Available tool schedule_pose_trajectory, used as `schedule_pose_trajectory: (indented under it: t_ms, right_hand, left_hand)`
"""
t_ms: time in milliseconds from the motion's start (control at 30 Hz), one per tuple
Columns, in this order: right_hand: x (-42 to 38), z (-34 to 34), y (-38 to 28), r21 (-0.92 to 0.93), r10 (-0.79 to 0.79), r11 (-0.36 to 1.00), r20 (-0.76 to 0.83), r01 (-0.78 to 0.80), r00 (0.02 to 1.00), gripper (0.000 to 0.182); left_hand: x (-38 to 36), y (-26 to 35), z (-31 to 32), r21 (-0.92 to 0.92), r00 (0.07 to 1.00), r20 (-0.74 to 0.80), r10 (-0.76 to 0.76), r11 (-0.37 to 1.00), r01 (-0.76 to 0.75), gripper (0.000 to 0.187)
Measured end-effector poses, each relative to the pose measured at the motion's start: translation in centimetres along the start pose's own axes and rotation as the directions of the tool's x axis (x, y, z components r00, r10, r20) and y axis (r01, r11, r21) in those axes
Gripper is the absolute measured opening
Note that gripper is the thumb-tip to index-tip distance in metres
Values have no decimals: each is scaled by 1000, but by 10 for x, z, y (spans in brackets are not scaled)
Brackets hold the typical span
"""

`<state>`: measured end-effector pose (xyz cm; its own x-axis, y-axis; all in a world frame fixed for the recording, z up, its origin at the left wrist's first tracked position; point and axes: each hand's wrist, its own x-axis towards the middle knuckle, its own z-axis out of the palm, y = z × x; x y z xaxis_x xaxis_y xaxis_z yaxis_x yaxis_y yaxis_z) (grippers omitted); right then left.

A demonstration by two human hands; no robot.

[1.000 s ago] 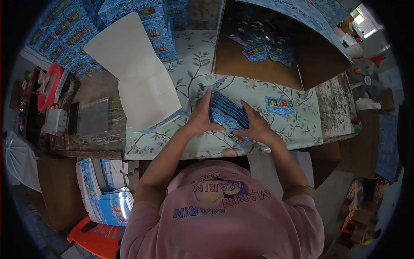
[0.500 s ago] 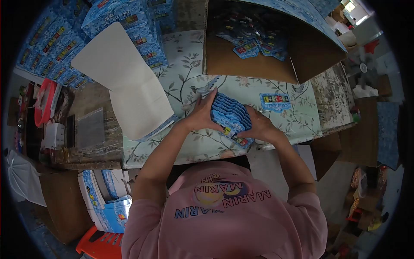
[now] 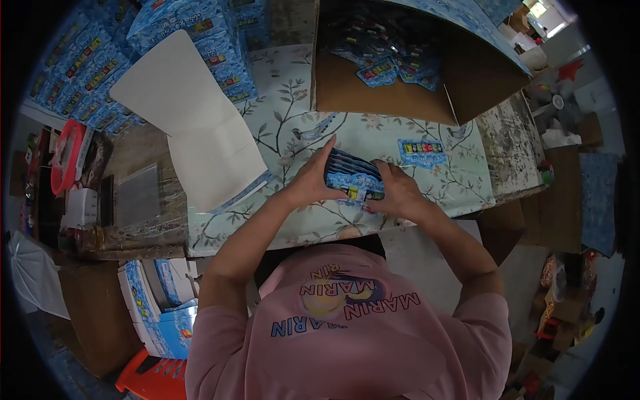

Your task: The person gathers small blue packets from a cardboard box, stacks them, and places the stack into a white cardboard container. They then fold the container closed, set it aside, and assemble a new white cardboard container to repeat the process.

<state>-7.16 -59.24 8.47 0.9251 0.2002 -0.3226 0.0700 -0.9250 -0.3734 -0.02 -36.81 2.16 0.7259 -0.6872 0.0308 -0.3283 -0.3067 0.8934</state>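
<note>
- One table (image 3: 303, 127), covered with a floral cloth, spanning the centre of the view.
- One open cardboard carton (image 3: 393, 100) at 12 to 1 o'clock on the table, tipped on its side, mouth toward the wearer; loose blue packets (image 3: 393, 63) scattered inside.
- Many blue printed boxes (image 3: 200, 40) stacked at 10 to 11 o'clock, along the far left edge of the table.
- One folded white cardboard sheet (image 3: 200, 127) at 10 o'clock, lying flat, partly over the stacked boxes.
- One clear plastic tray (image 3: 139, 195) at 9 o'clock, left of the white sheet.
- One red stool (image 3: 150, 385) at 7 o'clock, on the floor; more blue boxes just above it.
- One stack of blue packets (image 3: 353, 179) at table centre, near the front edge, squared up between both hands.
- One single blue packet (image 3: 422, 150) at 2 o'clock from the stack, flat on the cloth, apart from it.
- Left hand (image 3: 310, 180): pressed flat against the left side of the stack, fingers extended upward, thumb at the near corner.
- Right hand (image 3: 400, 190): curled round the right side of the stack, fingers over its top edge.
- Both hands closed on the stack, gripping it from opposite sides.
</note>
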Motion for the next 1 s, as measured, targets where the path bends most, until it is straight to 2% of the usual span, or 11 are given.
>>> schedule_pose_trajectory:
  t_ms: [100, 167, 267, 433, 533, 633, 700, 767, 867, 967, 1000]
  right_hand:
    - [-9, 1, -2, -22, -65, 997, 76, 67, 995, 103]
    - [-16, 9, -3, -70, -116, 989, 138, 127, 984, 108]
    - [-19, 23, 1, -7, -137, 991, 38, 137, 990, 117]
    - [-34, 42, 12, 363, -25, 929, -153, 80, 988, 110]
    - [-23, 47, 20, 264, -83, 952, -268, 156, 960, 108]
    - [13, 31, 24, 323, -86, 927, -314, 192, 945, 107]
    - [29, 40, 38, 261, -144, 934, -355, 246, 924, 107]
    - [39, 50, 44, 706, -50, 594, -446, 386, 894, 89]
    - [50, 46, 43, 738, -38, 562, -427, 373, 903, 87]
    - [48, 51, 42, 800, 13, 509, -377, 318, 926, 83]
    - [48, 54, 39, 821, 31, 485, -361, 301, 932, 82]
  left_hand:
    - [-11, 0, 1, 35, 999, -1, 42, 998, -42, 129]
    - [-22, -15, 6, 149, 994, 37, 104, 983, -108, 129]
    - [-29, -7, 7, 192, 998, 17, 60, 979, -62, 129]
    - [-27, -10, 9, 217, 997, 18, 74, 973, -76, 129]
    - [-14, -12, 5, 187, 999, -7, 49, 981, -46, 128]
    - [6, -25, -4, 140, 995, -75, 69, 988, -58, 127]
    - [15, -31, -9, -28, 992, -124, 12, 999, -15, 129]
    - [13, -19, -11, 22, 994, -109, -22, 999, 25, 129]
    - [12, -24, -1, 196, 991, -128, -47, 978, 72, 131]
    - [11, -31, -11, 25, 995, -88, -36, 999, 38, 137]
    - [8, -32, -15, 156, 998, -66, -15, 987, 25, 136]
